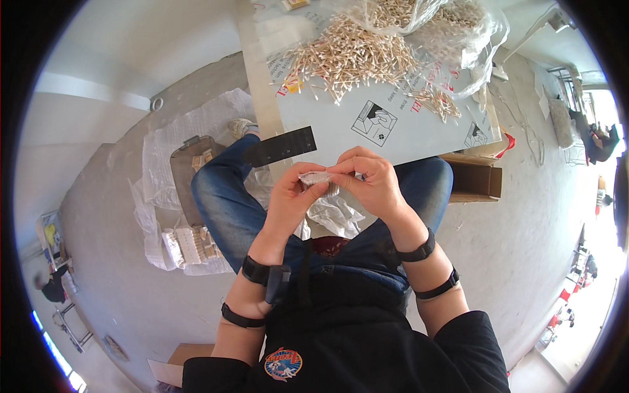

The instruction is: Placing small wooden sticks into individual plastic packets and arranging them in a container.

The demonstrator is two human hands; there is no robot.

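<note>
Both my hands meet above my lap, just off the near edge of the table (327, 137). Between them is a small whitish packet (316, 177), which looks like bundled cotton swabs in thin plastic; its contents are too small to be sure. My left hand (291, 196) wraps around its left side, thumb in front. On the other side my right hand (370, 180) pinches its upper right edge between thumb and fingers. Farther up, a large heap of loose cotton swabs (357, 56) spreads over the table, partly under a see-through plastic bag (481, 42).
A black strip (280, 147) juts from the table's left edge. Crumpled plastic (334, 216) lies below my hands. On the floor at left are a grey bin (187, 173) and white bundles (190, 245) on plastic sheeting. An open cardboard box (481, 180) stands right of my knee.
</note>
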